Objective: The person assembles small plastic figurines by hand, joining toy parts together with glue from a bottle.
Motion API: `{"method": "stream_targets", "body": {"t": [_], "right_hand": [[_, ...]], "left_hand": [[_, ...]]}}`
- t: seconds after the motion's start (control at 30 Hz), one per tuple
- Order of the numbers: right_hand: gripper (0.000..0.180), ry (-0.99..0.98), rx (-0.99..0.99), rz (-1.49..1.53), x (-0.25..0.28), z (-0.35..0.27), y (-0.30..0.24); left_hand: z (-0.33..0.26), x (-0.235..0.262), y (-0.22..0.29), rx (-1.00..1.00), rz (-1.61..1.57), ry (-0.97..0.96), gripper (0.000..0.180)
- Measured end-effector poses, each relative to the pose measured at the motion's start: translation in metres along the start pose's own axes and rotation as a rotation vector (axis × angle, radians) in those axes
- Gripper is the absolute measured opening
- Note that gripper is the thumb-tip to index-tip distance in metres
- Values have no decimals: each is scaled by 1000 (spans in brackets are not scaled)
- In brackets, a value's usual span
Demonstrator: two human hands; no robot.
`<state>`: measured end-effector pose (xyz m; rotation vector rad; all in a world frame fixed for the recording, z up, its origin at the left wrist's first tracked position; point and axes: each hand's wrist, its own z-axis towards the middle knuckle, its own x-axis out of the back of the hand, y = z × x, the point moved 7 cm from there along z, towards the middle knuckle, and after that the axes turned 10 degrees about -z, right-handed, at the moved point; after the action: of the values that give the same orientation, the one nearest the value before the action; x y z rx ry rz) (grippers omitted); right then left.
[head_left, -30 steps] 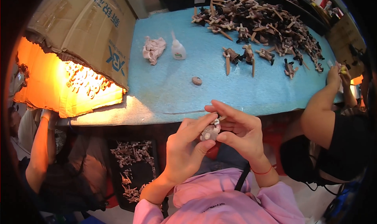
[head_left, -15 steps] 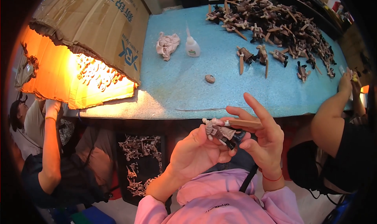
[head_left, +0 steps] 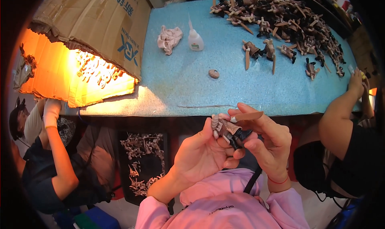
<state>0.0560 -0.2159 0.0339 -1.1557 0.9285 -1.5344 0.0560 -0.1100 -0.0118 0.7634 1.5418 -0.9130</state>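
In front of my chest, my left hand (head_left: 200, 150) pinches a small painted figurine (head_left: 226, 128) by its upper body. The figurine wears a brown-grey coat and dark boots, and a flat tan blade (head_left: 249, 116) sticks out from it to the right. My right hand (head_left: 272, 142) has its thumb by the boots, and its fingers curl behind the blade and the figurine. On the blue tabletop (head_left: 168, 88) beyond lie a small striped brown piece (head_left: 213, 73), a white squeeze bottle (head_left: 195, 40) with a thin nozzle and a crumpled pale cloth (head_left: 169, 39).
A heap of similar figurines (head_left: 288, 22) covers the far right. At left, a cardboard box (head_left: 92, 20) is lit inside over small parts (head_left: 96, 70). A black tray (head_left: 143, 165) of small pieces sits below the table edge. People work on both sides.
The figurine has turned slightly in my hands, its blade now showing a broader face. My right fingers have bent in toward it from a more spread pose.
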Motion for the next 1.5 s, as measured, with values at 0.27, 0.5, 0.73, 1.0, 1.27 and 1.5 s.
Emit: {"method": "stream_targets", "body": {"t": [0.27, 0.5, 0.73, 1.0, 1.27, 1.5], "right_hand": [[44, 12, 78, -60, -1, 0, -1], [41, 6, 47, -65, -1, 0, 2], [61, 20, -55, 198, -5, -5, 8], [95, 12, -195, 678, -28, 0, 16], [96, -62, -147, 658, -30, 7, 13], [92, -81, -202, 457, -17, 28, 9]], "left_hand": [[-2, 6, 0, -4, -85, 114, 41], [-3, 9, 4, -12, -94, 53, 43], [-6, -4, 18, -302, 519, 83, 46], [-14, -19, 32, -651, 1214, 92, 46], [-19, -41, 33, -886, 1700, -6, 49], [-20, -51, 43, -879, 1664, 74, 49]]}}
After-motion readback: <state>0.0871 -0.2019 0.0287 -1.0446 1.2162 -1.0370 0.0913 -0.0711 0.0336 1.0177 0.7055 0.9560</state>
